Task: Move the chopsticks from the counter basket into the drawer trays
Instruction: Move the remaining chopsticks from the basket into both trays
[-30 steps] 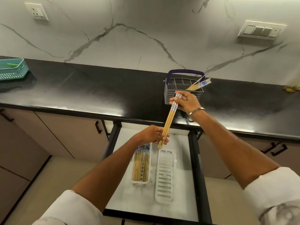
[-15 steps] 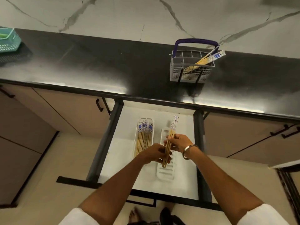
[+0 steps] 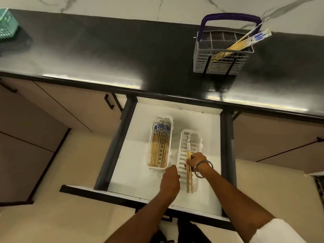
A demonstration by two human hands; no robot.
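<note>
I see the right hand (image 3: 196, 162) gripping a small bundle of chopsticks (image 3: 189, 171), lying lengthwise in the right tray (image 3: 182, 155) of the open drawer (image 3: 133, 155). Left hand (image 3: 171, 179) hovers by that tray's near-left edge; can't tell its finger state. Left tray (image 3: 169, 118) already full. More chopsticks in the counter basket (image 3: 220, 65).
</note>
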